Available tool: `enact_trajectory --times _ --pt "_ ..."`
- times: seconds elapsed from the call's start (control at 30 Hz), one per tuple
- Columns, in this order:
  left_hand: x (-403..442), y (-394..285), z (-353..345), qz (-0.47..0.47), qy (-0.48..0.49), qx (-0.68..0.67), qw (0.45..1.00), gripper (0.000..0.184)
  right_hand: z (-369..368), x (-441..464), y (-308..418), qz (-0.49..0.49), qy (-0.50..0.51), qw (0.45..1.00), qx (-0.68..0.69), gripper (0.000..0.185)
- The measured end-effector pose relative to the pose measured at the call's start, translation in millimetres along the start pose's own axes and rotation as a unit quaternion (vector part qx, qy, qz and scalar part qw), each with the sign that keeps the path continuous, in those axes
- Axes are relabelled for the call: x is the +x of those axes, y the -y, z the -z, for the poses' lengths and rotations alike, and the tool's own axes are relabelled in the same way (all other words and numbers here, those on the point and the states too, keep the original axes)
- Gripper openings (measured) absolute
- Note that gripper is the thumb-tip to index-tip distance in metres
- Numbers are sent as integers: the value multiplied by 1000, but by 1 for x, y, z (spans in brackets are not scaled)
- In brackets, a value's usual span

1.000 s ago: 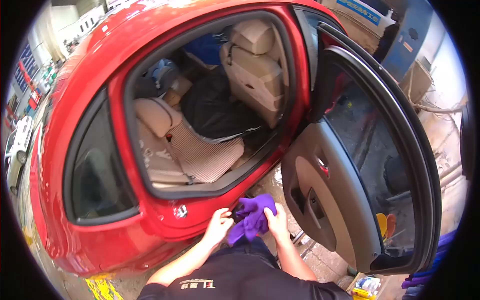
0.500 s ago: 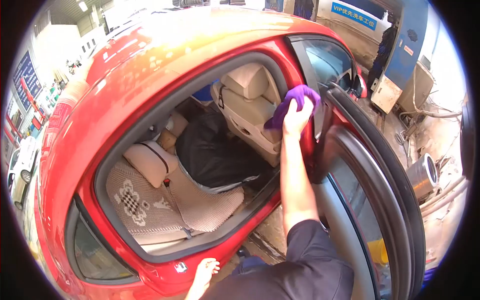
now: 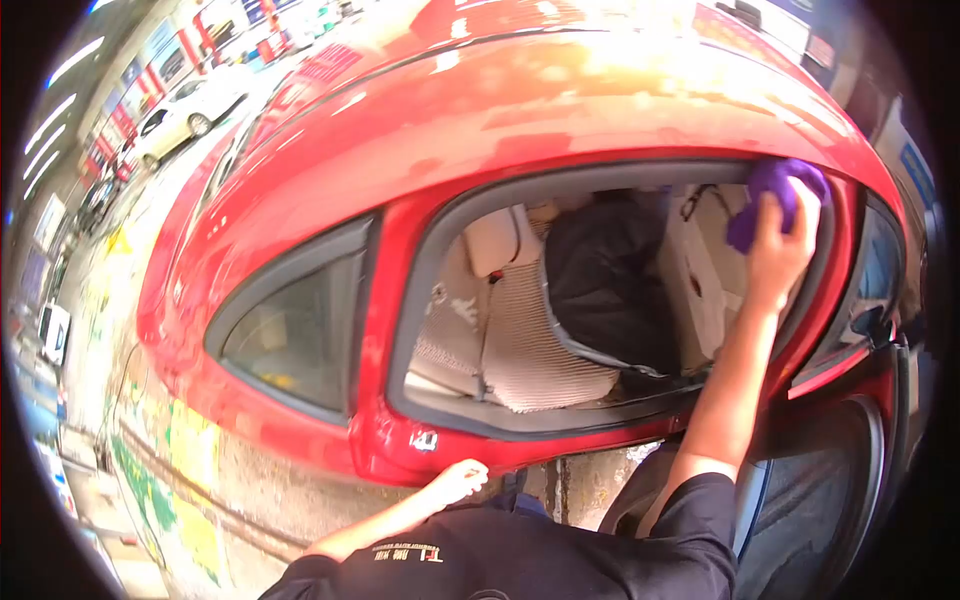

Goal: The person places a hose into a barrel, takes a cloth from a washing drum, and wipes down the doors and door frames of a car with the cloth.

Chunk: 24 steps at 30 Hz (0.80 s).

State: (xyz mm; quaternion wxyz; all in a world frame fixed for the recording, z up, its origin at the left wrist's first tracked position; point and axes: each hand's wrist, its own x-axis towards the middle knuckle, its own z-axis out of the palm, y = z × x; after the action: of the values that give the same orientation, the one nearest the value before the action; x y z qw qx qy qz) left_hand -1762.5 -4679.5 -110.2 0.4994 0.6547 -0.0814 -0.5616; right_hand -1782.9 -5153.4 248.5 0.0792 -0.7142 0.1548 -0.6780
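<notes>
My right hand (image 3: 785, 240) grips a purple cloth (image 3: 797, 185) at the upper front corner of the red car's open rear doorway. The cloth is bunched up against the door frame (image 3: 845, 215). Lower down, my left hand (image 3: 460, 483) hangs just outside the red rear body panel, near the door latch (image 3: 424, 439). Its fingers are loosely curled, and nothing shows in them. Inside the car are a beige rear seat with a woven cover (image 3: 540, 345), a black bag-like sheet (image 3: 610, 285) and the beige front seat back (image 3: 695, 270).
The opened rear door (image 3: 830, 490) stands at the lower right, close to my right arm. A small rear side window (image 3: 300, 325) lies left of the doorway. A white car (image 3: 190, 115) is parked in the workshop behind, on a floor with yellow and green markings (image 3: 190, 450).
The view has swung left along the car. My right hand with the purple cloth has gone from the pillar's middle up to the doorway's top corner. My left hand stays low by the body.
</notes>
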Motion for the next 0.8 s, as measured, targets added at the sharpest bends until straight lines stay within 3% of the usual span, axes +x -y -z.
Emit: enact_trajectory --times 0.1,0.17,0.23,0.3,0.4,0.5,0.57,0.6,0.67,0.7,0.8 --pt "-20 0 6 -13 2 11 1000 21 -57 -48 128 117 110 985 64 31" --pt "-39 9 17 -39 -7 34 999 22 -92 -76 200 139 219 953 159 36" --pt "-62 28 33 -47 -28 19 998 21 -118 -115 250 46 133 948 285 39" --pt "-88 54 54 -37 -30 6 999 24 -115 -147 282 -69 116 937 322 40" --pt "-122 109 85 1 -18 -3 1000 23 -88 -227 314 -129 201 914 329 34" --pt "-154 158 108 49 -7 29 998 23 -62 -362 357 -225 284 874 324 33" --pt "-172 174 114 90 -11 52 995 23 -38 -446 385 -314 253 838 368 32" --pt "-180 182 117 110 -12 57 992 22 -23 -472 387 -323 249 837 365 32" --pt "-188 194 125 139 -22 48 989 21 1 -509 377 -308 381 813 316 34" --pt "-191 196 129 150 -18 59 987 21 13 -526 370 -275 384 828 301 35" --pt "-193 195 126 156 -13 90 984 22 37 -557 351 -328 415 805 268 36"
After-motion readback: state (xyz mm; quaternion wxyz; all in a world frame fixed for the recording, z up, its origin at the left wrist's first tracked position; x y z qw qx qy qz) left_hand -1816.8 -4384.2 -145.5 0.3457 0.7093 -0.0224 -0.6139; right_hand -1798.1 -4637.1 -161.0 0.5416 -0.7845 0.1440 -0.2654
